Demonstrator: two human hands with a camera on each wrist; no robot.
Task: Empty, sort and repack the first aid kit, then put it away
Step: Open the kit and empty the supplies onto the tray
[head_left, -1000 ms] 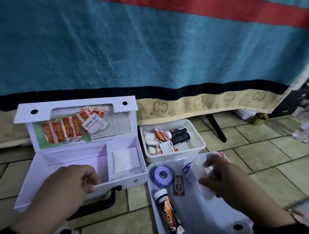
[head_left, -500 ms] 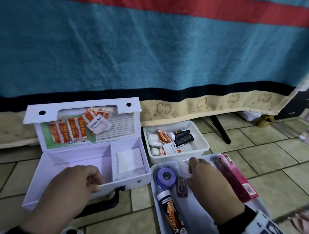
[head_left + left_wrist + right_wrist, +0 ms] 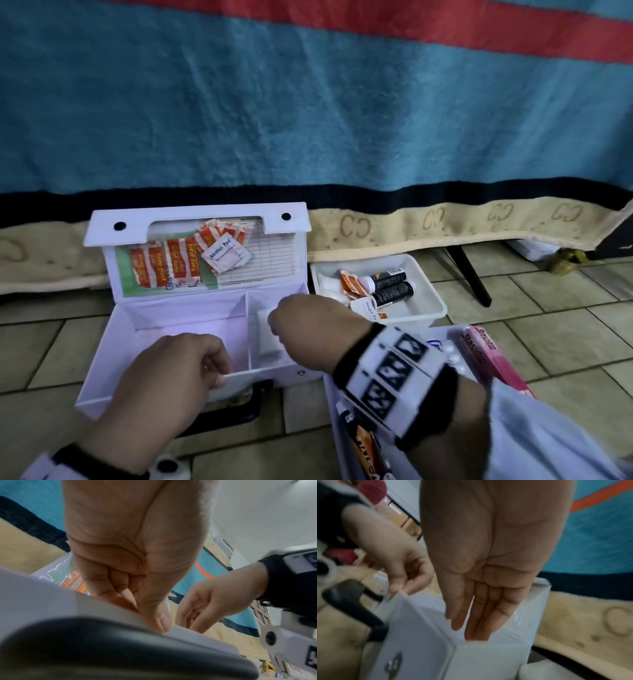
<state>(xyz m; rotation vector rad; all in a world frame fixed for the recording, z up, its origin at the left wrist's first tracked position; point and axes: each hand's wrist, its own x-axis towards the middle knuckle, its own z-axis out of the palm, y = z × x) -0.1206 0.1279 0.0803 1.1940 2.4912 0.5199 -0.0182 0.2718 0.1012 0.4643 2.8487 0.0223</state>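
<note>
kit box [image 3: 191, 346] white | blanket [image 3: 308, 102] teal, red stripe | carton [image 3: 493, 359] pink

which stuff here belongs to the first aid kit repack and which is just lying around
Job:
first aid box
plaster packets
alcohol pad
white bin
black tubes
pink Bacidin box
orange tube

Lying about:
blue blanket
black leg

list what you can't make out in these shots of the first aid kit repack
- Right compartment floor of the first aid kit: head view, the right hand covers most of the white pad.
- Whether the right hand touches that pad: right wrist view is blurred.
- Orange tube label: head view, covered by the wrist band and cut by the bottom edge.
- Near tray contents: mostly behind the right forearm.
- Left hand: pinches the kit's front wall.
</note>
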